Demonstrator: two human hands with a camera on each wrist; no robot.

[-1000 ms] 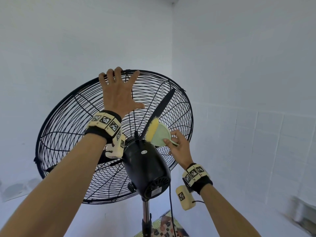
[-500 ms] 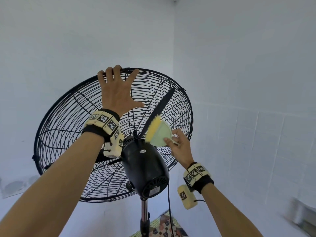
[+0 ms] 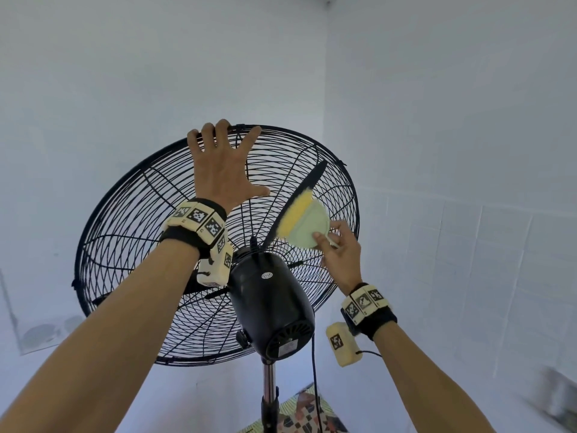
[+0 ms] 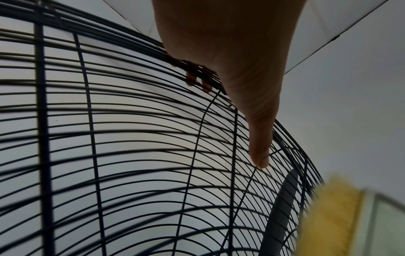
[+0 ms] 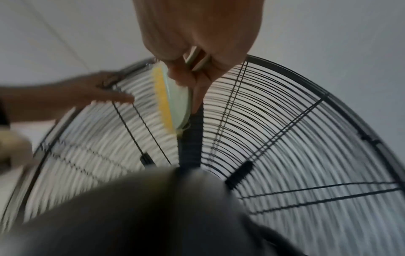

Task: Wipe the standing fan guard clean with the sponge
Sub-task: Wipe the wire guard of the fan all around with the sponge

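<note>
The black wire fan guard is seen from behind, tilted upward. My left hand lies on its top. The fingertips hook over the rim and show through the wires, while the thumb lies straight along the guard. My right hand grips the pale green holder of the yellow sponge. The sponge has its yellow face against the rear wires, just up and right of the motor, over a dark blade.
The black motor housing bulges toward me between my arms, on a metal pole with a black cable hanging beside it. White walls meet in a corner behind the fan. A patterned mat lies on the floor below.
The sponge has slid up and slightly right along the rear wires, away from the motor. My left hand has stayed on the top rim.
</note>
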